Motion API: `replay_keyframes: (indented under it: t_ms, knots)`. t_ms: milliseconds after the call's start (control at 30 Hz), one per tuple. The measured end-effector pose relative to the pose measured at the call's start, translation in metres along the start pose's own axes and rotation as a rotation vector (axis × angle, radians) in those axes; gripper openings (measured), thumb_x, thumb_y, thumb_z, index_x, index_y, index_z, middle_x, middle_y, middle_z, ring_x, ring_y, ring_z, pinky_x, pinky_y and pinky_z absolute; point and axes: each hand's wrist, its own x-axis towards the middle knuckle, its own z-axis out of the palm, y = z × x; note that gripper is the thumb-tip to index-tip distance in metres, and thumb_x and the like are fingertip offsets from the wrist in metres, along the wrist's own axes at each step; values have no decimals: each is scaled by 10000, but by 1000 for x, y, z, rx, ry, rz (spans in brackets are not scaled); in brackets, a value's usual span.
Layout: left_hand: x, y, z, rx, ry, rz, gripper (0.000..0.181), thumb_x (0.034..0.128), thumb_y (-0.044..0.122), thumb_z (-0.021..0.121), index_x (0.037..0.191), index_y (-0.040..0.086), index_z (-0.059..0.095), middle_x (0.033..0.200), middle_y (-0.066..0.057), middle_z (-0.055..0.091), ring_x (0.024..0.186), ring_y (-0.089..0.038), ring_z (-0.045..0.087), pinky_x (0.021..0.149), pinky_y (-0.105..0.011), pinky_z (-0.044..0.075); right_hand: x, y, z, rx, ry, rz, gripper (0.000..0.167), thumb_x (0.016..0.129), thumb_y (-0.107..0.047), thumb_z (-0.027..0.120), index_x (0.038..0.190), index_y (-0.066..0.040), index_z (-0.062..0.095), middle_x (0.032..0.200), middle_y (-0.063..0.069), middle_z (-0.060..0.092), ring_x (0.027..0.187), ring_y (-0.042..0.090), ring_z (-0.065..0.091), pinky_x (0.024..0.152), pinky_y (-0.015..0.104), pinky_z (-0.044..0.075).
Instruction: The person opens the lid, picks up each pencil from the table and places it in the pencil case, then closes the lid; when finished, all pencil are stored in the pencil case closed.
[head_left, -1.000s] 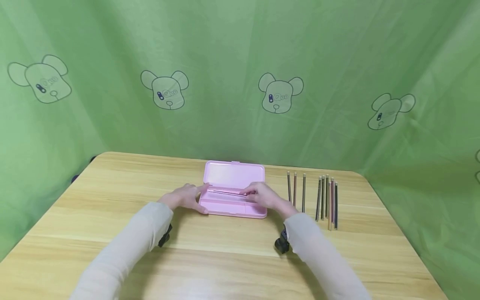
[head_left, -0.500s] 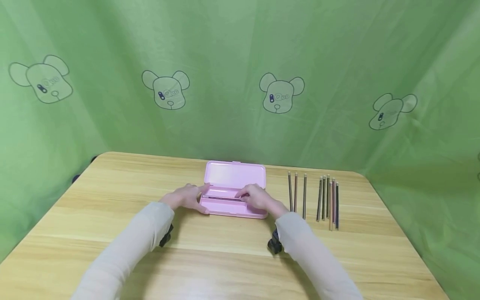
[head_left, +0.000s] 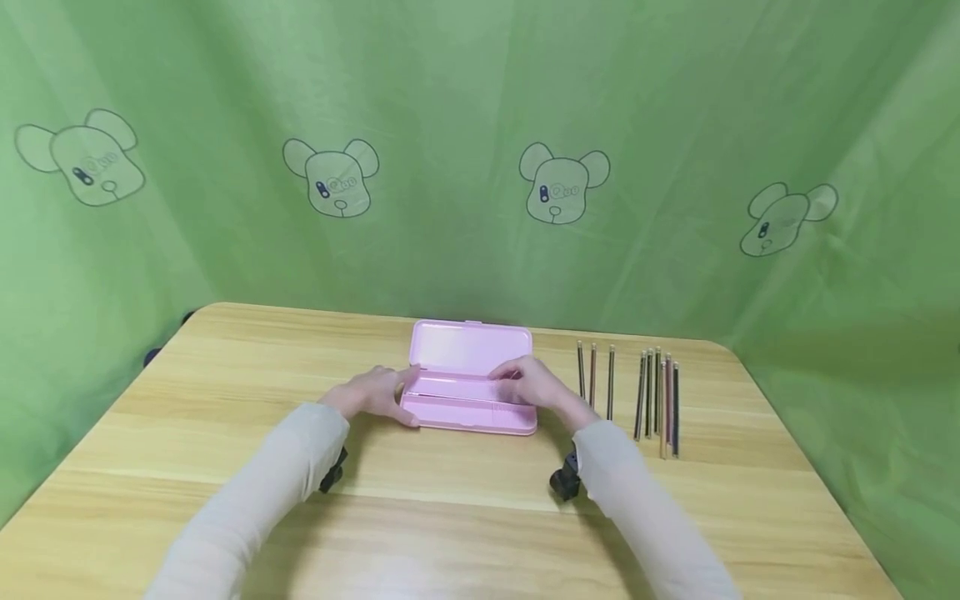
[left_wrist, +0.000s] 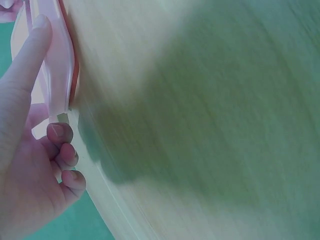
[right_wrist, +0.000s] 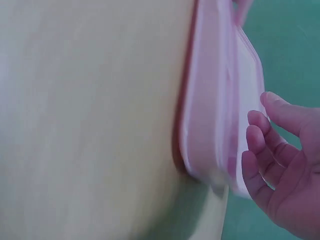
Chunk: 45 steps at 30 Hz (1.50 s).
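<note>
A pink pencil case (head_left: pixel 513 421) sits in the middle of the table (head_left: pixel 420 533), over toward the far edge. Its lid (head_left: pixel 471 346) is open on the far side. The left hand (head_left: pixel 372 392) holds the left end of the case, with the thumb on the near side and a finger reaching to the far side; its other fingers are loosely bent. The right hand (head_left: pixel 528 385) is over the right part of the case. Its fingers are loose and a bit bent, with nothing in them. One thin pencil (head_left: pixel 450 397) lies the long way inside the case, by the wall in the middle.

To the right of the case, three pencils (head_left: pixel 611 379) lie apart from each other. Farther right, a bunch of pencils (head_left: pixel 648 396) lies close together. Behind the table hangs a green curtain (head_left: pixel 450 250) with big-eared animal faces on it.
</note>
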Motion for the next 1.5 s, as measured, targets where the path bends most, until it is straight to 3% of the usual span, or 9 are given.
replay_keyframes:
  t_ms: [233,400,633,1033,1200,1500]
  knots:
    - [0,-1,1,-3,3,-4,1010,682,504,734,1447,81,227,1315,-226,470,1201,-390,424,996,-477,369,-16,22,-31,-11,89,32,286,852,-89,601,1117,18,614,1002,161,620,910,258,564,805,356,483]
    - [0,0,1,-16,3,16,1003,682,487,741,1441,66,238,1313,-239,465,1182,-374,457,992,-463,380,-25,42,-49,0,171,46,333,865,-101,600,1158,56,572,947,185,615,859,278,556,712,307,482]
    - [1,1,-3,-15,10,25,993,687,469,744,1435,49,245,1315,-253,456,1183,-374,462,1008,-446,371,-30,60,-63,15,319,193,460,886,-174,588,1270,50,469,997,205,563,884,289,533,703,279,473]
    - [1,0,0,-15,7,15,1003,679,486,742,1435,53,246,1321,-251,451,1192,-362,456,1012,-442,365,-34,79,-61,-49,225,321,624,844,-145,646,1316,130,344,866,97,478,793,211,451,720,316,440]
    - [2,-1,0,-18,9,18,1001,679,477,747,1432,45,251,1332,-250,440,1200,-364,450,1015,-442,362,-33,79,-61,-103,210,333,619,834,-152,660,1293,142,368,921,134,512,836,235,475,806,382,468]
    - [2,-1,0,-20,13,5,991,670,484,751,1432,71,270,1326,-231,456,1189,-356,456,1010,-442,366,-29,74,-58,-253,160,311,540,820,-125,670,1220,155,439,991,245,574,877,320,560,756,419,495]
